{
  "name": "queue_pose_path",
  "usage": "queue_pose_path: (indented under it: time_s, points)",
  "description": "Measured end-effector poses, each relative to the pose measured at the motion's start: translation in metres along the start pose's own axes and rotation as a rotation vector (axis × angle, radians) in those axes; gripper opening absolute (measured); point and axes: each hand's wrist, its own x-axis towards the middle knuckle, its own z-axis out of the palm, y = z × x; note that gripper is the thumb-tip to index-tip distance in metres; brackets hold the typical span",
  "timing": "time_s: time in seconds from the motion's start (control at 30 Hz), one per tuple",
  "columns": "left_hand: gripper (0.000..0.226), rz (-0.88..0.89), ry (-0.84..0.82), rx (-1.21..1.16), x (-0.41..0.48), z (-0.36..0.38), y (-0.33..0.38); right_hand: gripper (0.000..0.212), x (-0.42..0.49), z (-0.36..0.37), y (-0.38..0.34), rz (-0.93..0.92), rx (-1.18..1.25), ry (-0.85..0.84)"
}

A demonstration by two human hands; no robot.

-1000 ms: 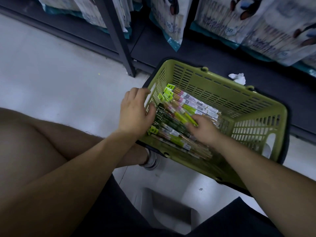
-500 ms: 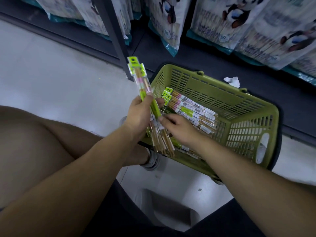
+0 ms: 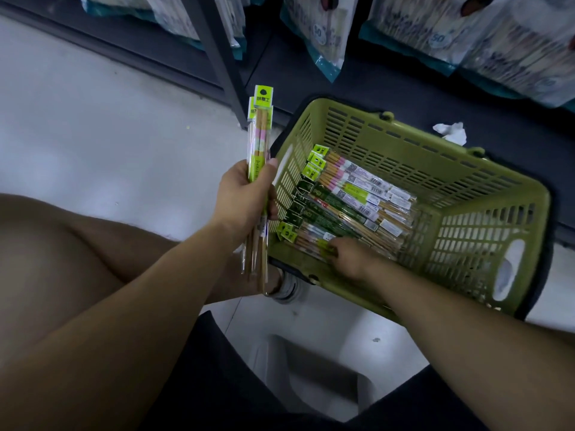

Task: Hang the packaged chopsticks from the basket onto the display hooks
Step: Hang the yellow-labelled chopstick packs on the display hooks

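A green plastic basket (image 3: 485,231) sits on the floor and holds several chopstick packs (image 3: 351,194) with bright green header cards. My left hand (image 3: 245,197) grips a small bunch of chopstick packs (image 3: 260,132) upright, just left of the basket's rim. My right hand (image 3: 348,259) reaches into the near side of the basket, and its fingers lie on a pack (image 3: 314,241) there. Whether the fingers close round that pack is not visible. No display hooks are in view.
A dark low shelf (image 3: 373,88) runs along the back with large bags of goods (image 3: 329,32) standing on it. A metal upright (image 3: 224,66) rises beside the basket. A crumpled white tissue (image 3: 451,132) lies behind the basket. My bare knee (image 3: 62,259) fills the left.
My left hand lifted a bunch of packs out of the basket and now holds it upright at the left. My right hand let go of the bunch and went back into the basket.
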Motion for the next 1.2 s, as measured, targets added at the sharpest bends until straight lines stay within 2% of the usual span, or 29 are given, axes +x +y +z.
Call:
queue_pose_path:
  time_s: [0.17, 0.33, 0.53, 0.63, 0.7, 0.8, 0.87, 0.97, 1.2]
  points:
    - [0.022, -0.002, 0.003, -0.014, 0.002, 0.002, -0.001, 0.029, 0.010, -0.006, -0.012, 0.009, -0.105, -0.156]
    - [0.022, 0.013, -0.001, -0.004, 0.004, 0.002, -0.002, 0.027, 0.012, -0.007, -0.010, 0.001, -0.086, -0.174]
    - [0.022, 0.029, -0.002, -0.001, 0.006, 0.002, -0.003, 0.020, 0.010, 0.003, 0.000, -0.026, -0.013, -0.067]
    - [0.022, 0.025, 0.002, -0.010, 0.006, 0.003, -0.005, 0.016, 0.006, 0.006, 0.002, -0.029, 0.012, 0.107]
    - [0.022, 0.029, 0.004, -0.008, 0.007, 0.003, -0.006, 0.021, 0.005, 0.006, 0.003, -0.017, -0.049, 0.209]
    - [0.021, 0.033, -0.001, -0.004, 0.007, 0.002, -0.007, 0.031, 0.004, 0.007, 0.003, 0.018, -0.099, 0.265]
    - [0.022, 0.032, -0.006, -0.003, 0.008, 0.002, -0.008, 0.036, 0.004, 0.008, 0.002, 0.032, -0.124, 0.265]
    - [0.023, 0.037, -0.014, 0.002, 0.008, 0.001, -0.008, 0.031, 0.004, 0.007, 0.000, 0.067, -0.131, 0.249]
    - [0.021, 0.036, -0.019, -0.010, 0.009, 0.001, -0.010, 0.018, 0.008, 0.006, 0.005, 0.104, -0.075, 0.088]
